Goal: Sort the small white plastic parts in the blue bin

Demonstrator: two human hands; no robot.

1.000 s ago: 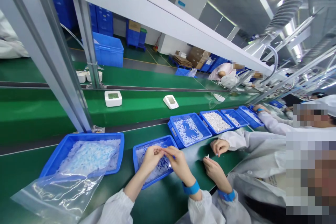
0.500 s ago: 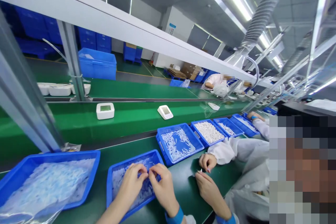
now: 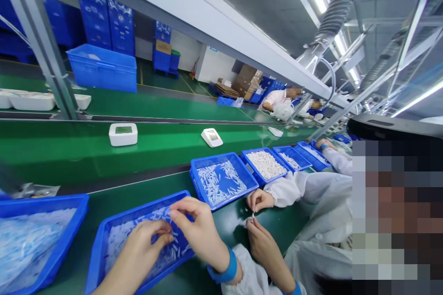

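My left hand (image 3: pixel 143 242) hovers over a blue tray (image 3: pixel 98 239) of small pale plastic pieces (image 3: pixel 119 237), its thumb and fingertips pinched together. Just up and to the right, my right hand (image 3: pixel 199 226) also pinches, over the tray's far right part. The two hands are close but apart. Whatever sits between the fingertips of either hand is too small or too hidden to make out. A blue wristband (image 3: pixel 224 269) goes round my right wrist.
At the left stands a bigger blue tray (image 3: pixel 65 244) with bagged pale parts. Beyond lie another tray of strips (image 3: pixel 195 179) and one of white pieces (image 3: pixel 266 164). A co-worker's hands (image 3: pixel 261 200) work at my right. White display devices (image 3: pixel 123 134) rest on the green belt (image 3: pixel 166 140).
My hands, whose fingertips met over the tray, have drawn apart, the right one now higher than the left. The camera view has turned, shifting the trays leftward.
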